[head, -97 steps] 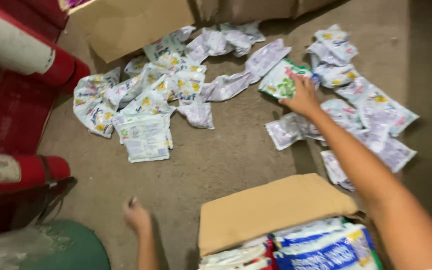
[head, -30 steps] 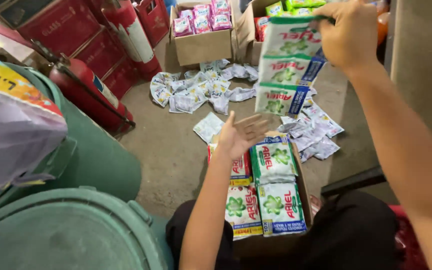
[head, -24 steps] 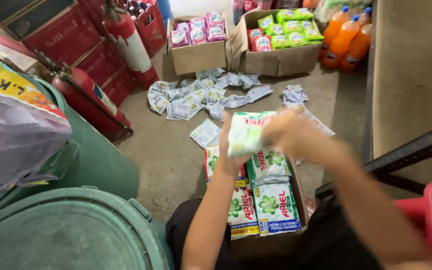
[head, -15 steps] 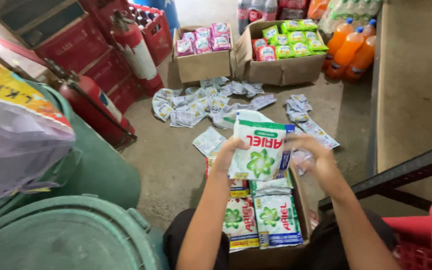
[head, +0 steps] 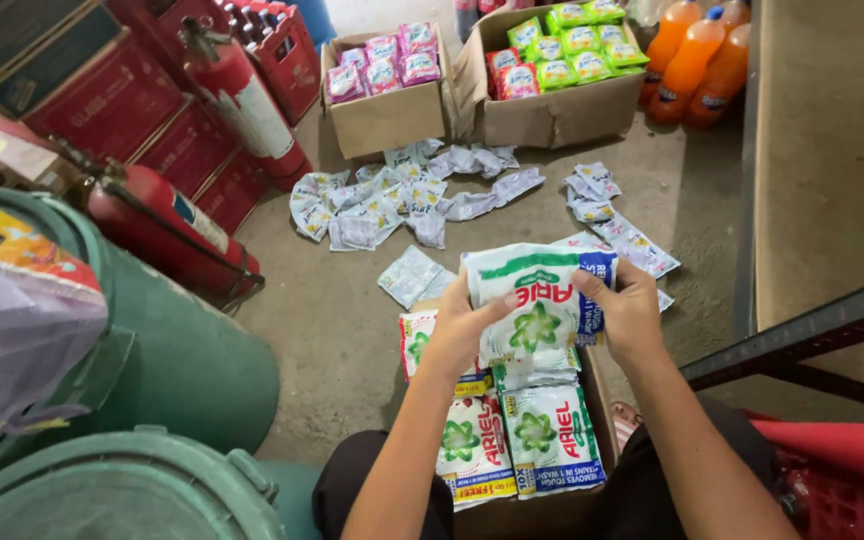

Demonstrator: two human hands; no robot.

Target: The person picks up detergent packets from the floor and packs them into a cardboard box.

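Both hands ours, left hand (head: 457,330) and right hand (head: 627,315) closed on a white-green sachet stack (head: 537,305) at frame centre, above an open sachet box (head: 512,440), loose sachets (head: 392,200) scattered upper centre.

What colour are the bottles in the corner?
The bottles are orange, seen clearly in the head view.
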